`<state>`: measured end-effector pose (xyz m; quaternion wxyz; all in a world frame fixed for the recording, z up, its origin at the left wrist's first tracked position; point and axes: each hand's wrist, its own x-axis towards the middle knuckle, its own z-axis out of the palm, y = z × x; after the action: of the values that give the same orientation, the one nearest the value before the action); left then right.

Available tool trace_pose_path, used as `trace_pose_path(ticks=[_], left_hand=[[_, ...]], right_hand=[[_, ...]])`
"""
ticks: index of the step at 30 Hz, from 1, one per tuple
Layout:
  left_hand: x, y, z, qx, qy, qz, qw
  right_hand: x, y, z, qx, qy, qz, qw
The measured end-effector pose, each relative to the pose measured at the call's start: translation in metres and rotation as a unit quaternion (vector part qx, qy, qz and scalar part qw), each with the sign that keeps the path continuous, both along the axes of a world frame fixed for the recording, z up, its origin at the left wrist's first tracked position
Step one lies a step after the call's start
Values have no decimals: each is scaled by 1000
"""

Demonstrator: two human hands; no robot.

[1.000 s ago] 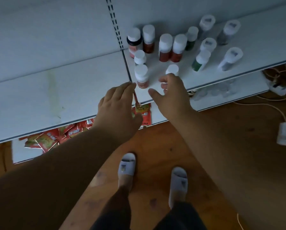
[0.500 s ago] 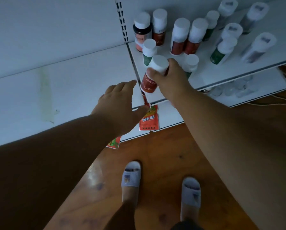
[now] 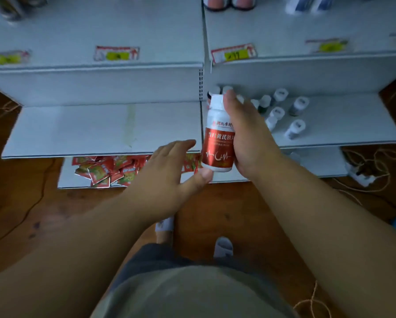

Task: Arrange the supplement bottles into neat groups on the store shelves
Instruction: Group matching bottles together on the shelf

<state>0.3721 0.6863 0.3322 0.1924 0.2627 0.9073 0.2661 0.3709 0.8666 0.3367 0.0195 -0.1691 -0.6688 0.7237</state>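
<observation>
My right hand (image 3: 249, 134) grips a white supplement bottle with a red label (image 3: 218, 138), held upright in front of the shelf, its label facing me. My left hand (image 3: 169, 171) is spread beside it with straight fingers, the thumb tip touching the bottle's bottom edge. Behind the hands, several white-capped bottles (image 3: 281, 111) stand on the right half of the white shelf (image 3: 341, 125); some are hidden by my right hand.
The left half of the shelf (image 3: 77, 129) is bare. Red sachets (image 3: 105, 168) lie heaped on the lowest shelf. An upper shelf edge carries price tags (image 3: 233, 52). Cords and a power strip (image 3: 362, 173) lie on the wooden floor at right.
My right hand took the red-labelled bottle off the shelf and lifted it toward me. The view pulled back and up, showing the upper shelf. My left hand moved under the bottle.
</observation>
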Motion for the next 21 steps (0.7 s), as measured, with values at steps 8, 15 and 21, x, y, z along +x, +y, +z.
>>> trace_pose_path(ticks=[8,15,21], left_hand=[[-6,-32,79,10,113,16,993],[-68,-94,109,-48,154,10,987],[-131,-117,110,-70,157,-9,985]], right_hand=[[-23,-35,113,18,111,0,994],[-78,-105,144,69,136,-9,988],[-120,-130,147,102,122,-32,987]])
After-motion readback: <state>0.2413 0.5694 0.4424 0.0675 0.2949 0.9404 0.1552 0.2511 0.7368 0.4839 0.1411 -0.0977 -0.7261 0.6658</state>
